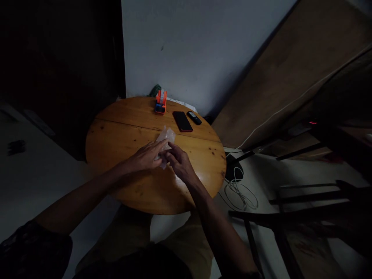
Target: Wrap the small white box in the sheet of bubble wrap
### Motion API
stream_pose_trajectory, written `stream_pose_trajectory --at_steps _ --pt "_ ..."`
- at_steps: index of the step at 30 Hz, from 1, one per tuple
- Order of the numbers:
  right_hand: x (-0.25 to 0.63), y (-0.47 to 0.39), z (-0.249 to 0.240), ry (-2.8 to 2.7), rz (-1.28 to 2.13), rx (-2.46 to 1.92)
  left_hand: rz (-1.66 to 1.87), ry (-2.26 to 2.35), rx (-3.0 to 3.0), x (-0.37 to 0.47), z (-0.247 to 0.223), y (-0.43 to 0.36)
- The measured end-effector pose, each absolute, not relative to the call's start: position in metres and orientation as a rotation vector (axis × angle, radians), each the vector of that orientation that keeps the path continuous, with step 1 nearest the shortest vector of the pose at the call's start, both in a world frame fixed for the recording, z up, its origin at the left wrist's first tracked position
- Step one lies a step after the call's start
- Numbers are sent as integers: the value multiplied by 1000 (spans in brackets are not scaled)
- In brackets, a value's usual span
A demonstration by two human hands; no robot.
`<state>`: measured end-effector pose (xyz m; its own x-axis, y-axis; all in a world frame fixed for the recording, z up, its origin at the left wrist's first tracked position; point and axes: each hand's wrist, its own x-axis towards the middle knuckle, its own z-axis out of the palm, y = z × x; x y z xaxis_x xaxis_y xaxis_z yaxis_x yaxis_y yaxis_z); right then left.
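Over the middle of the round wooden table (136, 186), both my hands are at a crumpled piece of translucent plastic wrap (166, 134), perhaps bubble wrap. My left hand (148, 155) lies along its left side, fingers fairly straight and pressed on the plastic, thumb near the lower edge. My right hand (180, 162) meets it from the right with curled fingers, close to the left fingertips. Part of the wrap shows above the hands and a corner hangs below. Whether anything is inside the wrap is hidden by my fingers and the dim light.
At the table's far side stand an orange and blue tape dispenser (161, 102), a black smartphone (182, 121) with a red edge and a small keypad phone (194, 117). A wall (186, 50) rises behind. Coiled white cable (240, 193) and dark chair (261, 217) are at the right.
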<state>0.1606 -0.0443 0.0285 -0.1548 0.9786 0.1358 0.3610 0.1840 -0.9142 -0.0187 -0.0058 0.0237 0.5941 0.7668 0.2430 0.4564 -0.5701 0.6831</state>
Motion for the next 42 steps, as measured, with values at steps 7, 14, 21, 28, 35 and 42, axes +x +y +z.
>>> stream_pose_trajectory --at_steps 7,14,21,28,35,42 --pt "163 -47 24 -1998 793 -1355 913 914 1698 -22 14 -15" --pt "155 -49 40 -2223 562 -1448 878 1152 1858 -10 17 -8" --pt "198 -39 37 -1941 514 -1321 741 1226 2188 -13 26 -2" --pt "180 17 60 -2514 177 -1297 740 1117 2037 -4 26 3" --pt "179 34 71 -2681 -96 -1390 759 1091 1911 -2 12 0" --pt "174 50 45 -2578 -46 -1413 920 1104 2289 -4 11 -2"
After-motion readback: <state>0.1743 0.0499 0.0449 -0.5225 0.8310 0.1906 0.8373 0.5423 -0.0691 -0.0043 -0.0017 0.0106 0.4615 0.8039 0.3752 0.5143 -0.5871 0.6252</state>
